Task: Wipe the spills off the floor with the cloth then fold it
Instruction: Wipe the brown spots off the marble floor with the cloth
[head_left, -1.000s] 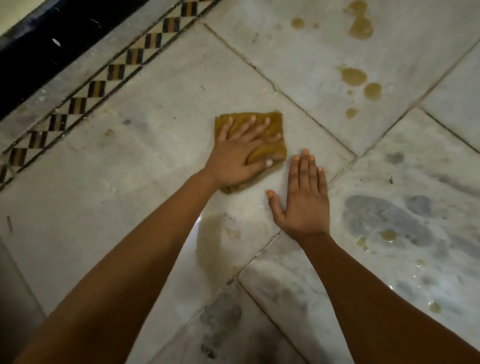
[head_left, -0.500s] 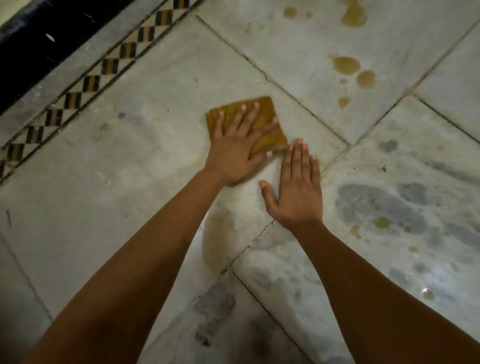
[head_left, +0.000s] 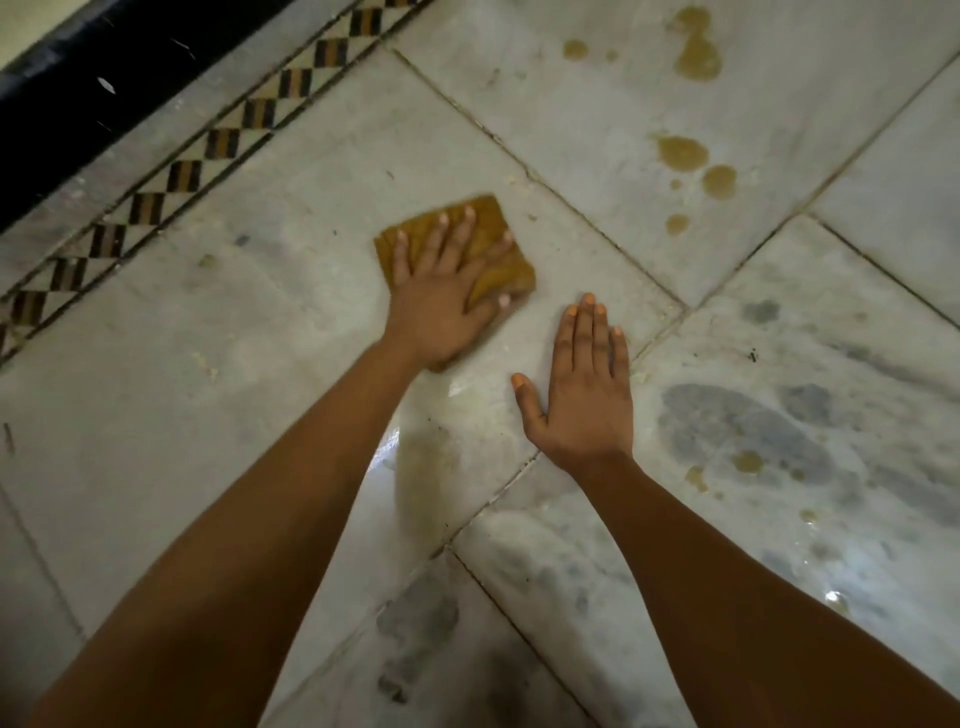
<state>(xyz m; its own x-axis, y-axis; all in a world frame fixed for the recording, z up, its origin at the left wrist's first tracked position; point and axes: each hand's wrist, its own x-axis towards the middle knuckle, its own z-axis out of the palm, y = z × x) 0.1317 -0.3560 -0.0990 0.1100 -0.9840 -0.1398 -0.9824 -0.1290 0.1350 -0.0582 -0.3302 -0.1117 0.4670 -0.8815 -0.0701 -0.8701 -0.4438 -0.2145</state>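
Mustard-brown cloth pinned flat on marble floor under splayed left hand.
Right hand flat, fingers together, bracing on bare tile just beside. Brown spills well apart, beyond the grout line, untouched; more droplets at right. Risk: palm slipping on wet sheen, smearing instead of lifting.

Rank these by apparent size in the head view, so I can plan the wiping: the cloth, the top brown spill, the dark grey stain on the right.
1. dark grey stain
2. cloth, partly hidden under the left hand
3. top brown spill, farther away, so unsure
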